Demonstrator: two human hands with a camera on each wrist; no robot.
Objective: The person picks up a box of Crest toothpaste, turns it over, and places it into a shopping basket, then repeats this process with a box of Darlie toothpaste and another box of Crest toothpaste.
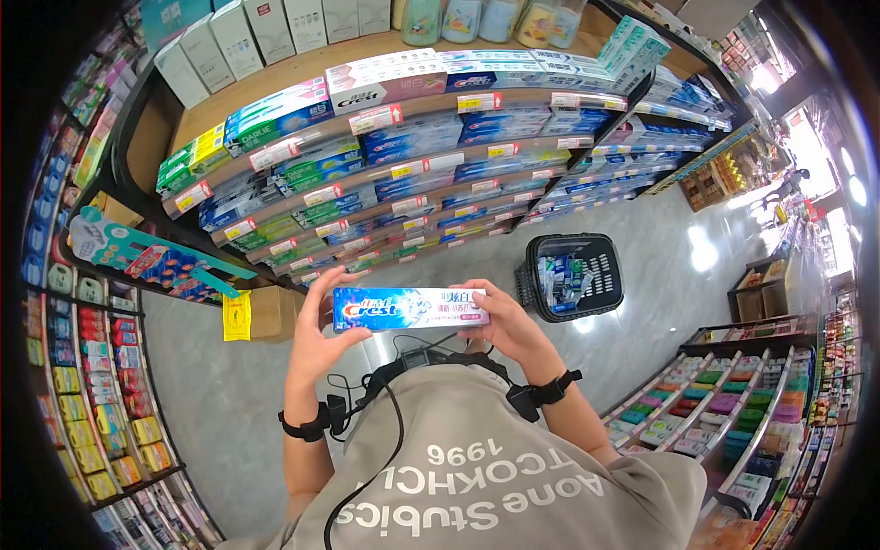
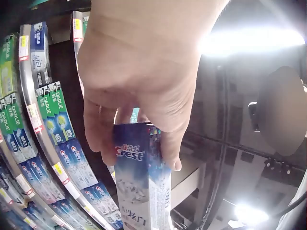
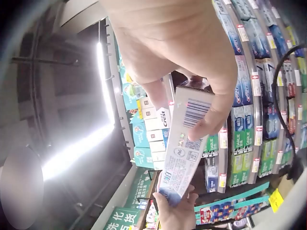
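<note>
A blue and white Crest toothpaste box (image 1: 410,308) lies level between both hands in front of the body, its printed front up in the head view. The left hand (image 1: 321,323) holds its left end, thumb below and fingers above. The right hand (image 1: 502,316) pinches the right end. In the left wrist view the left hand (image 2: 139,72) has fingers and thumb on either side of the box (image 2: 139,177). The right wrist view shows the right hand (image 3: 182,52) gripping the box (image 3: 184,139), with its barcode side visible.
Ahead stands a shelf (image 1: 385,117) of toothpaste boxes in several tiers. A black basket (image 1: 600,304) holding several packages is on the floor at the right. A cardboard box (image 1: 273,314) sits at the left, and product racks (image 1: 137,385) line both sides.
</note>
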